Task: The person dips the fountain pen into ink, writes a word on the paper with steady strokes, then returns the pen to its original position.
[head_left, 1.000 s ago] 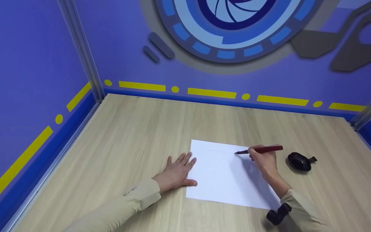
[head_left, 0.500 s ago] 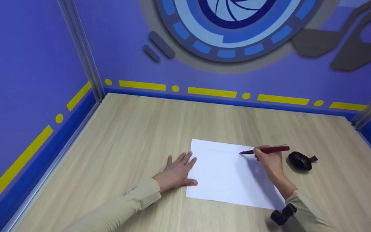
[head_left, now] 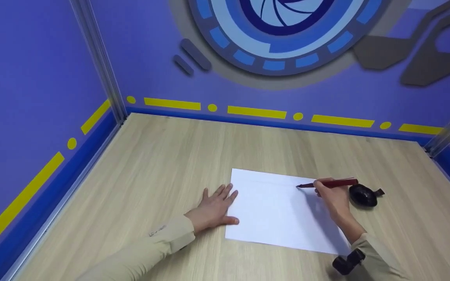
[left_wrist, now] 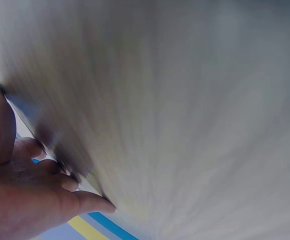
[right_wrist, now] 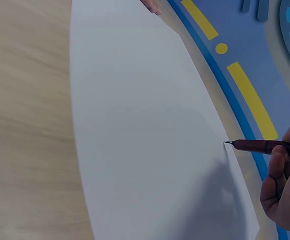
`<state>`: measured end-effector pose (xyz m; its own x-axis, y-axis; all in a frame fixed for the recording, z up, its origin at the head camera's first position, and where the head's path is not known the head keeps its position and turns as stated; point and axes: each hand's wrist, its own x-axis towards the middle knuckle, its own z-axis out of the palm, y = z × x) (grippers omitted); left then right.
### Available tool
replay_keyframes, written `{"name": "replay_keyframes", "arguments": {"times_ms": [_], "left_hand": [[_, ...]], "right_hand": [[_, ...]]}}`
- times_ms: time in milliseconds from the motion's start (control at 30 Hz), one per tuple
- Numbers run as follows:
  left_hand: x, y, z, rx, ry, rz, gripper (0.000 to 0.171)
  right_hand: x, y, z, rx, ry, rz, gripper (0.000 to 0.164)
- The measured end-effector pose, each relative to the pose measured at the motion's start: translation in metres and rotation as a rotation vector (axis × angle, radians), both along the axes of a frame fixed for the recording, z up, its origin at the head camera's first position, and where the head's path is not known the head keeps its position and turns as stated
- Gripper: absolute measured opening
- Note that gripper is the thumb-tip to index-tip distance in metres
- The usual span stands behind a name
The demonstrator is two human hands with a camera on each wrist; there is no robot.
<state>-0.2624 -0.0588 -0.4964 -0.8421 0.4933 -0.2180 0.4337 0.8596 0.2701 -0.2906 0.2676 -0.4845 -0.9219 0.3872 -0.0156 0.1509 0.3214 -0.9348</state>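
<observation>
A white sheet of paper (head_left: 268, 210) lies flat on the wooden table. My left hand (head_left: 214, 207) rests with spread fingers on its left edge; the left wrist view shows this hand (left_wrist: 35, 195) low against the tabletop. Pinched in my right hand (head_left: 333, 197) is a dark red fountain pen (head_left: 338, 182), slanting with its nib at the paper's upper right part. In the right wrist view the pen (right_wrist: 252, 145) shows a thin metal nib close to the sheet's far edge. A very faint line runs leftward from the nib along the paper's top.
A glossy black rounded object (head_left: 363, 196) with a short stub sits just right of my right hand. Blue-purple panels (head_left: 150, 70) with yellow marks border the wooden table (head_left: 170, 156) at the back and sides. A black device (head_left: 349, 262) is on my right wrist.
My right hand has slid steadily to the right with the pen, its nib travelling along the upper part of the paper. My left hand and the paper have stayed in place.
</observation>
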Motion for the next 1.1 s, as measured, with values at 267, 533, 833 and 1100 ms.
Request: {"name": "replay_keyframes", "arguments": {"times_ms": [267, 533, 833, 1100], "left_hand": [[-0.001, 0.0, -0.001, -0.018, 0.003, 0.0, 0.086], [0.0, 0.001, 0.0, -0.029, 0.003, 0.001, 0.085], [0.0, 0.0, 0.001, -0.022, 0.007, 0.005, 0.085], [0.0, -0.001, 0.001, -0.007, 0.0, -0.013, 0.086]], "right_hand": [[0.001, 0.003, 0.0, 0.032, -0.007, -0.019, 0.016], [0.003, 0.009, 0.001, 0.044, -0.018, -0.043, 0.013], [0.002, 0.012, 0.001, 0.044, -0.009, -0.044, 0.018], [0.004, 0.015, 0.001, 0.036, -0.013, -0.06, 0.009]]}}
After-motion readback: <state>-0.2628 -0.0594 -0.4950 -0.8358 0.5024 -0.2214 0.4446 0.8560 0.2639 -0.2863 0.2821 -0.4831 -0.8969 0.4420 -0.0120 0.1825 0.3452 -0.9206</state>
